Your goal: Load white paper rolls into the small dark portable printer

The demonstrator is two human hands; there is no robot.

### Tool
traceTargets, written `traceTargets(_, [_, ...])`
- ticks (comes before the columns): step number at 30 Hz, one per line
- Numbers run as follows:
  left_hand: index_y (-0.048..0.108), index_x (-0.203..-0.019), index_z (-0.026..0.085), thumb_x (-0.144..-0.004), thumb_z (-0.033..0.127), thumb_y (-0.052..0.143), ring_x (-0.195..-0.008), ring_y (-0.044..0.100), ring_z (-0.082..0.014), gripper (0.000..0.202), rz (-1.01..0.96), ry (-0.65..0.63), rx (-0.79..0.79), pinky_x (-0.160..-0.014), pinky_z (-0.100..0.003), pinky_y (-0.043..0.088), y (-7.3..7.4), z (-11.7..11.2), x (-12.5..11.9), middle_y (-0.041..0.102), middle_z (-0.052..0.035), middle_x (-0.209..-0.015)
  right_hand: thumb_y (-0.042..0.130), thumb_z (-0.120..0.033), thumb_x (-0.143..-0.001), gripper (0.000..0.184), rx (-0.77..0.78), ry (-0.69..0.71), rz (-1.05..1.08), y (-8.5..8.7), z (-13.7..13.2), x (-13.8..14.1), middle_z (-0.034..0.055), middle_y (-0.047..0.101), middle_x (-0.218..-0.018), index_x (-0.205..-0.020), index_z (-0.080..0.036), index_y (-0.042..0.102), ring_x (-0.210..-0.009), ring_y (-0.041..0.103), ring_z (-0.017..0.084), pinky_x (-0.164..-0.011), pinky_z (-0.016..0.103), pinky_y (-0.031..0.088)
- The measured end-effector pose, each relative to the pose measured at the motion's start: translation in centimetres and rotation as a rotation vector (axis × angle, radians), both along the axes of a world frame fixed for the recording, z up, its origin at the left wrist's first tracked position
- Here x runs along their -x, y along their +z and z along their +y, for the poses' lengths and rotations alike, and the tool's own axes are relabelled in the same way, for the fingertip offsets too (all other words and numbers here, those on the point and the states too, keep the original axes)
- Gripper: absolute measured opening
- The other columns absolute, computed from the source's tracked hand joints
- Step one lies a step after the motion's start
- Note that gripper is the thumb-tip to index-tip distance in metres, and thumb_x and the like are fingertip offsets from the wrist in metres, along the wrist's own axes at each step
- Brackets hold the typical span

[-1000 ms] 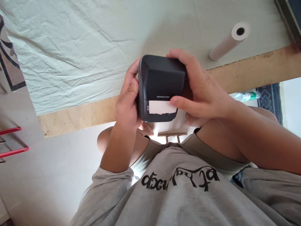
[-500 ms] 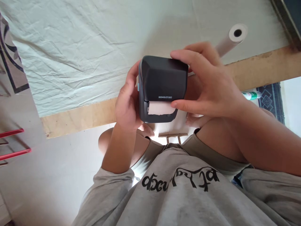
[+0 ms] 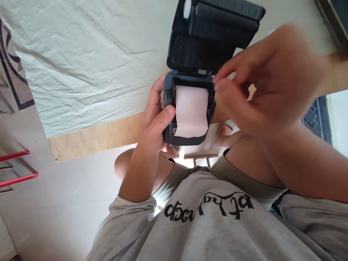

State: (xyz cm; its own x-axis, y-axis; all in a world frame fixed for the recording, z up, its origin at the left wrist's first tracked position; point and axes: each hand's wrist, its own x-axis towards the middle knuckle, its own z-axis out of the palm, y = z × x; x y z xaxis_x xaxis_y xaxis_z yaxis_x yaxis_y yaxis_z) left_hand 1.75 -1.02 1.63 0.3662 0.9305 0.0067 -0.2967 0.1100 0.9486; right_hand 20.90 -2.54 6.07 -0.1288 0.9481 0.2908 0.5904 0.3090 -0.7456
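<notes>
A small black label printer (image 3: 169, 136) is held over the table edge, its lid (image 3: 201, 50) swung up and back. Inside sits a white paper roll (image 3: 191, 108), its torn end hanging over the front. My left hand (image 3: 154, 123) grips the printer's left side, with the thumb on the rim of the body. At the right side of the opening is my right hand (image 3: 272, 79), partly blurred. Its thumb and index fingertip come close together in a pinch near the hinge. Whatever they hold is too small to make out.
A pale wrinkled cloth (image 3: 95, 65) covers the table, whose bare wooden edge (image 3: 95, 139) runs across the view. At the upper right is a dark-framed object (image 3: 333, 25). Red bars (image 3: 19, 179) stand at the left. A patterned dark blue fabric (image 3: 317, 121) lies at the right.
The printer lid has opened upward, exposing the paper roll inside. My right hand has moved from the lid and front paper to the right side near the hinge. My left hand keeps its hold.
</notes>
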Motion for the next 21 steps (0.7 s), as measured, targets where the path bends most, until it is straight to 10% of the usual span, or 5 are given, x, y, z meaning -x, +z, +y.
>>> traceTargets(13, [0.056,-0.126,0.033,-0.083,0.050,0.069,-0.129,0.056,-0.0300,0.049,0.012,-0.113,0.059,-0.094,-0.040,0.055,0.5,0.0,0.8,0.064,-0.0032,-0.124,0.050,-0.039,-0.090,0.022,0.022,0.010,-0.543,0.5,-0.7,1.5,0.0002,0.064,-0.070,-0.090,-0.022,0.064,-0.051,0.040,0.009,-0.051,0.028,0.019])
traceTargets(21, [0.054,-0.126,0.027,-0.087,0.052,0.061,-0.130,0.055,-0.0294,0.046,-0.095,-0.030,-0.012,-0.105,-0.044,0.051,-0.7,0.1,0.2,0.066,-0.0064,-0.121,0.067,-0.030,-0.077,0.026,0.069,0.241,0.029,1.1,-0.6,-0.9,-0.0046,0.067,-0.079,-0.102,-0.023,0.060,-0.050,0.050,0.004,-0.048,0.023,0.037])
